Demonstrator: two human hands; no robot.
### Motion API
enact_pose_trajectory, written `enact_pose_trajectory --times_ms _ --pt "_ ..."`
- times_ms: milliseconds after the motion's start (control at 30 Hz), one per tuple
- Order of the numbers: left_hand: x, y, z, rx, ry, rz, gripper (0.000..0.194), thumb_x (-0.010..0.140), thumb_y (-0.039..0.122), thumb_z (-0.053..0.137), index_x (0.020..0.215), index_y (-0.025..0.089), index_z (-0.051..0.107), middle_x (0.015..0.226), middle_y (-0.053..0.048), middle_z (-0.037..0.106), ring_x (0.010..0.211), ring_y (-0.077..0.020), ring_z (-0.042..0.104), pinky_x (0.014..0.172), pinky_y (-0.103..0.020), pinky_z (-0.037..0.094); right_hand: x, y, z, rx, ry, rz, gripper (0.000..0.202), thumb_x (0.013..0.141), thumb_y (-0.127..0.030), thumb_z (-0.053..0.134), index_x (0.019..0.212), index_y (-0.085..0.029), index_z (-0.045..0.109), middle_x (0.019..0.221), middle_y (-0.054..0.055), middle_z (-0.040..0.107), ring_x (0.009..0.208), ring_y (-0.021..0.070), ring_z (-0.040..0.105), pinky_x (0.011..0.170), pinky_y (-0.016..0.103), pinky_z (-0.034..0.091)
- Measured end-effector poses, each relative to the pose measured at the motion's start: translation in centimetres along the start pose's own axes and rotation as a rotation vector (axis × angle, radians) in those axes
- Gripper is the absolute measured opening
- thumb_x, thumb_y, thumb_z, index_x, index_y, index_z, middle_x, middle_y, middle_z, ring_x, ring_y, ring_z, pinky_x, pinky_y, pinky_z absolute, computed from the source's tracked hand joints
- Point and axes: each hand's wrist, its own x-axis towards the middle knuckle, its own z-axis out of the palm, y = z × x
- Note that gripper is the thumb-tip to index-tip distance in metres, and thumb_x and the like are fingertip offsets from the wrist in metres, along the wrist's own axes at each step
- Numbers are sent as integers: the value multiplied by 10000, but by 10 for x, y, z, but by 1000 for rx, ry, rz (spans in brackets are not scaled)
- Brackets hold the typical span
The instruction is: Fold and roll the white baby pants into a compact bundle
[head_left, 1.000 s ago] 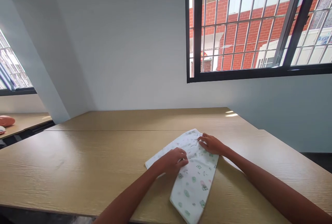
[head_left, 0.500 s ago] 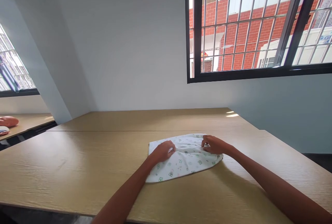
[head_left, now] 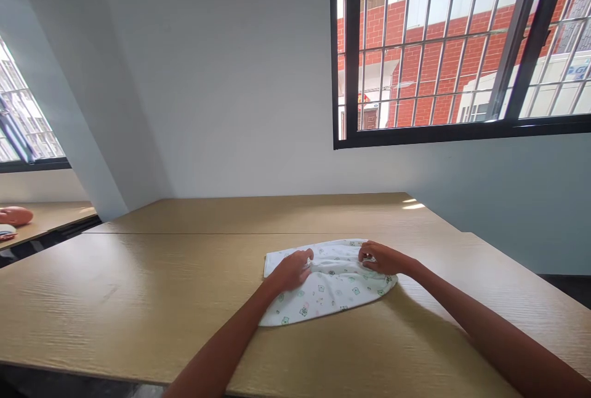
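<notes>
A white cloth (head_left: 330, 293) with small green and pink prints lies on the wooden table, layered, its upper middle wrinkled into ridges. Whether it is a garment, I cannot tell. My left hand (head_left: 293, 270) rests on its left part, fingers curled and closed on a bit of the fabric. On the right end, my right hand (head_left: 379, 258) has its thumb and fingers pinched on the cloth near the far edge. The fabric between the hands is drawn into folds. The fingertips of both hands are partly hidden.
The wooden table (head_left: 138, 299) has a seam across its far part and reaches back to a pale wall (head_left: 240, 109). A barred window (head_left: 429, 53) is at upper right. At far left, a reddish-brown object (head_left: 16, 215) lies on another surface.
The fingers of my left hand have shifted slightly on the fabric. My right hand and the cloth look almost the same.
</notes>
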Motion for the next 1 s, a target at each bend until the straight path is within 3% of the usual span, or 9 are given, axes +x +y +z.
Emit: enact_pose_trajectory --times_ms 100,233,600,867,1000 --pt "0 1 1 5 -2 10 275 857 181 474 1128 227 487 997 -41 593 933 -199 564 776 -275 448 -1 5 -3 17 -12 -9 219 806 -202 546 1002 -190 642 972 83 632 968 235 552 794 335 475" --pt "2 2 2 18 -10 31 261 886 118 382 1079 207 532 1020 -55 596 977 -196 554 863 -290 436 -2 9 -4 16 -4 6 248 789 -208 562 1023 -182 639 995 95 634 964 249 555 813 362 474" --pt "3 5 0 93 -31 13 249 932 131 300 835 180 523 866 -63 556 853 -203 531 749 -297 439 0 2 -3 -22 11 5 123 806 -163 506 852 -163 620 882 94 629 866 231 559 726 338 478" --pt "4 6 1 129 -27 -37 215 895 118 311 772 184 475 837 -58 542 798 -198 516 702 -299 422 -3 5 -7 -22 -12 -17 176 838 -225 515 959 -180 634 1025 101 605 984 232 552 844 362 476" --pt "4 8 0 125 -28 -41 177 869 128 336 760 186 463 838 -52 544 788 -192 515 669 -288 409 -3 4 -8 -50 -15 -2 153 860 -228 484 923 -175 611 1007 104 591 950 226 553 822 368 481"
